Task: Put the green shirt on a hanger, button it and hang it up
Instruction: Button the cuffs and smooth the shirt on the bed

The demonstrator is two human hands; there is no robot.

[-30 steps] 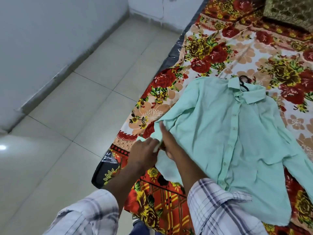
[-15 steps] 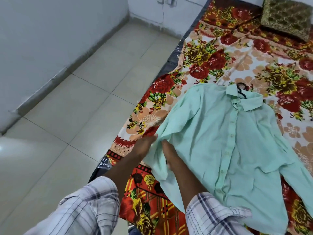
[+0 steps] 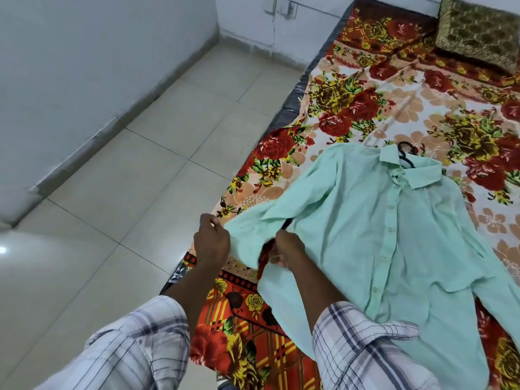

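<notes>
Bedspread point(image 3: 351, 108) bears buttoned green shirt point(image 3: 394, 235), flat.

green shirt point(image 3: 394, 235) on bed point(image 3: 351, 108), both hands pinching sleeve cuff point(image 3: 242, 243)

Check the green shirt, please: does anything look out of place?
Nothing stands out. The green shirt lies flat on the floral bedsheet, hanger hook at the collar; both hands hold the near sleeve cuff.
</notes>
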